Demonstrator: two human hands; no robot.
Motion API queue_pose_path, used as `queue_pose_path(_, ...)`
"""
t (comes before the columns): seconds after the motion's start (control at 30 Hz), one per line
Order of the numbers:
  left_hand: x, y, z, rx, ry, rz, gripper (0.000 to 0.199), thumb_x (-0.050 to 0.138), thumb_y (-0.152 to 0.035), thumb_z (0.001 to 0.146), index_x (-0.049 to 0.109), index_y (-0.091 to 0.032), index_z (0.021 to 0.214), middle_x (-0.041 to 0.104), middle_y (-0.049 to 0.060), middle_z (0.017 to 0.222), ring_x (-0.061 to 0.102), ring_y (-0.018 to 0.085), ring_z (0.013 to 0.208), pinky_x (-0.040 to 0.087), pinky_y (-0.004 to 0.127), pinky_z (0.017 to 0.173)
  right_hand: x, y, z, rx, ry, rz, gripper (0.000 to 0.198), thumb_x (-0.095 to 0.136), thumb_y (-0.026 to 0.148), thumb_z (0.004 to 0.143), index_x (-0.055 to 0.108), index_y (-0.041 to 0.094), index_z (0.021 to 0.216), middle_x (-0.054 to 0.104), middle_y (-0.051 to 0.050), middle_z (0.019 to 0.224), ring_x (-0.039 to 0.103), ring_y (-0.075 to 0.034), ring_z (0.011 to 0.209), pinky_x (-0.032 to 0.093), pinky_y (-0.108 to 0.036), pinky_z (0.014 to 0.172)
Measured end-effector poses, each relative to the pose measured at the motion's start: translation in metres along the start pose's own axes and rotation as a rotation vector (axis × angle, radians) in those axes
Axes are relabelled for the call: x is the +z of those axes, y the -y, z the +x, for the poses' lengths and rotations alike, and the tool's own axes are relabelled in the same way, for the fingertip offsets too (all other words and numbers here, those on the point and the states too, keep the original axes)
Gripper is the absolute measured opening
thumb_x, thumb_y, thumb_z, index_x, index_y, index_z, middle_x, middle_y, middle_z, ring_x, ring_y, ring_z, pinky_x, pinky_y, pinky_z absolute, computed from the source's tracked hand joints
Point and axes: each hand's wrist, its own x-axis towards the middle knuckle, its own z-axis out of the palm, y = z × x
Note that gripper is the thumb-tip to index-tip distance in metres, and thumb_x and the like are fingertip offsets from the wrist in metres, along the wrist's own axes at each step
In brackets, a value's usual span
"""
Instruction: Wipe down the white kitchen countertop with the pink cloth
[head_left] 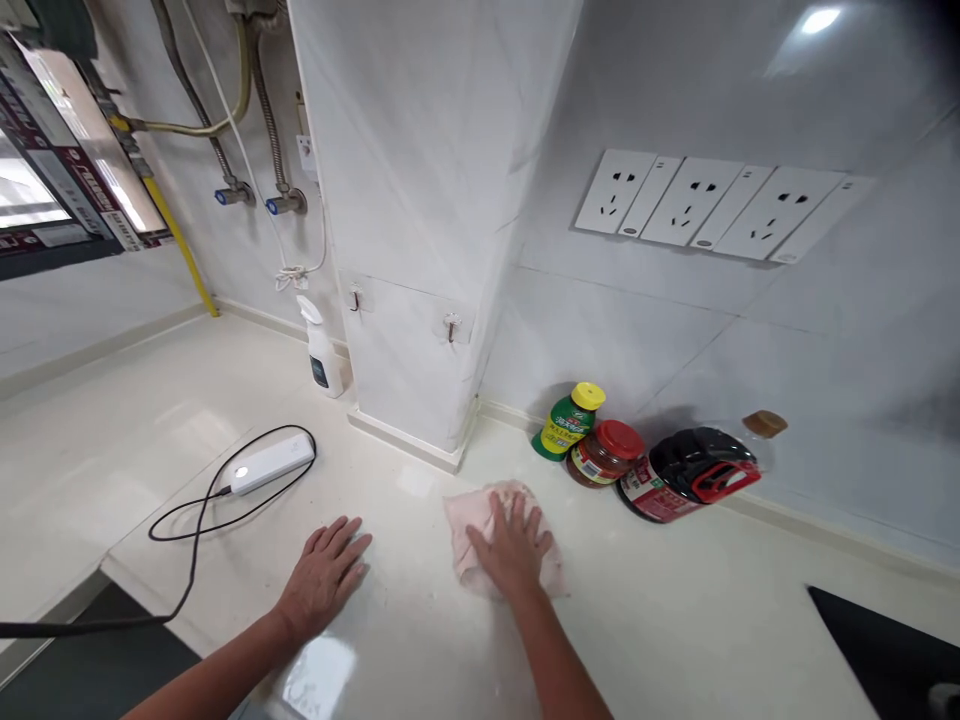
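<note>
scanning from the left, a white power strip (271,464) with a looping black cord (196,520) lies on the pale countertop (675,620) near the left hand (324,572), and any damp carried that way by the pink cloth (469,525) could reach it, just as a wide sweep to the right could knock the green bottle (568,421), the red-lidded jar (604,452) or the tipped black-lidded container (686,472) standing close by the wall. the left hand rests flat on the bare counter, fingers spread and holding nothing. the right hand (511,548) presses palm-down on the cloth, which lies crumpled mid-counter before the column corner, fingers splayed over it rather than gripping.
</note>
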Motion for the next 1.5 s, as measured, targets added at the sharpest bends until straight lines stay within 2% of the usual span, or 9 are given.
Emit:
queue_pose_path(0.23, 0.0, 0.0, -0.001, 0.006, 0.023, 0.007, 0.042, 0.05, -0.042, 0.101, 0.058, -0.031, 0.141, 0.056, 0.006, 0.15, 0.048, 0.029, 0.138, 0.039, 0.047, 0.107, -0.02, 0.026, 0.046, 0.0, 0.019, 0.046, 0.06, 0.037, 0.048, 0.099, 0.037, 0.027, 0.156, 0.018, -0.009, 0.169, 0.009, -0.04, 0.154, 0.012, -0.062, 0.118)
queue_pose_path(0.43, 0.0, 0.002, 0.001, 0.014, 0.014, -0.023, 0.039, 0.049, -0.04, 0.101, 0.061, -0.032, 0.137, 0.056, 0.005, 0.149, 0.049, 0.029, 0.137, 0.04, 0.046, 0.106, 0.009, 0.097, -0.048, -0.668, 0.134, 0.21, 0.059, 0.047, 0.056, 0.096, 0.045, 0.033, 0.15, 0.021, -0.001, 0.169, 0.005, -0.033, 0.155, 0.002, -0.059, 0.122)
queue_pose_path(0.53, -0.001, 0.003, 0.002, 0.019, 0.01, -0.042, 0.038, 0.047, -0.039, 0.101, 0.062, -0.032, 0.136, 0.057, 0.004, 0.149, 0.05, 0.028, 0.136, 0.04, 0.045, 0.106, 0.002, 0.093, -0.043, -0.792, 0.177, 0.22, 0.057, 0.046, 0.056, 0.097, 0.043, 0.037, 0.15, 0.024, 0.002, 0.168, 0.009, -0.026, 0.155, 0.001, -0.054, 0.124)
queue_pose_path(0.87, 0.0, 0.001, 0.003, -0.008, 0.035, -0.038, 0.042, 0.048, -0.042, 0.1, 0.06, -0.032, 0.139, 0.057, 0.006, 0.149, 0.05, 0.031, 0.138, 0.04, 0.048, 0.108, -0.032, -0.087, 0.029, 0.181, 0.003, 0.022, 0.063, 0.037, 0.06, 0.098, 0.034, 0.037, 0.156, 0.022, -0.004, 0.168, 0.012, -0.036, 0.153, 0.011, -0.069, 0.116)
queue_pose_path(1.0, 0.0, 0.001, 0.004, -0.019, 0.055, -0.039, 0.042, 0.047, -0.043, 0.1, 0.061, -0.031, 0.138, 0.057, 0.007, 0.149, 0.048, 0.032, 0.139, 0.039, 0.051, 0.109, -0.038, -0.097, 0.022, 0.347, -0.014, 0.047, 0.068, 0.021, 0.053, 0.101, 0.027, 0.018, 0.159, 0.013, -0.022, 0.167, 0.011, -0.05, 0.149, 0.017, -0.08, 0.105)
queue_pose_path(1.17, 0.0, 0.002, 0.006, -0.01, 0.069, -0.048, 0.044, 0.045, -0.044, 0.1, 0.061, -0.029, 0.139, 0.055, 0.007, 0.15, 0.048, 0.033, 0.139, 0.04, 0.052, 0.108, -0.019, 0.016, -0.016, 0.016, 0.083, 0.08, 0.059, 0.044, 0.051, 0.098, 0.038, 0.034, 0.154, 0.017, -0.003, 0.169, 0.005, -0.036, 0.155, 0.009, -0.066, 0.118)
queue_pose_path(1.3, 0.0, 0.005, 0.007, 0.004, 0.057, -0.046, 0.044, 0.042, -0.042, 0.101, 0.063, -0.029, 0.136, 0.058, 0.008, 0.148, 0.049, 0.033, 0.138, 0.041, 0.051, 0.106, 0.002, 0.083, -0.096, -0.628, 0.226, 0.227, 0.058, 0.046, 0.052, 0.099, 0.04, 0.031, 0.153, 0.018, -0.003, 0.169, 0.003, -0.033, 0.156, 0.005, -0.064, 0.122)
queue_pose_path(1.4, -0.001, 0.005, 0.008, 0.011, 0.06, -0.046, 0.044, 0.04, -0.04, 0.101, 0.063, -0.028, 0.137, 0.057, 0.008, 0.148, 0.048, 0.033, 0.138, 0.04, 0.051, 0.107, 0.016, 0.065, -0.159, -0.945, 0.222, 0.312, 0.06, 0.044, 0.054, 0.1, 0.032, 0.035, 0.156, 0.02, 0.001, 0.168, 0.004, -0.027, 0.156, 0.008, -0.06, 0.124)
queue_pose_path(1.5, -0.003, 0.004, 0.009, -0.002, 0.083, -0.053, 0.045, 0.04, -0.041, 0.101, 0.061, -0.028, 0.139, 0.056, 0.008, 0.149, 0.047, 0.032, 0.139, 0.039, 0.051, 0.108, 0.025, 0.003, -0.192, -0.927, 0.193, 0.328, 0.062, 0.047, 0.063, 0.097, 0.03, 0.046, 0.155, 0.023, 0.006, 0.167, 0.011, -0.031, 0.155, 0.007, -0.067, 0.122)
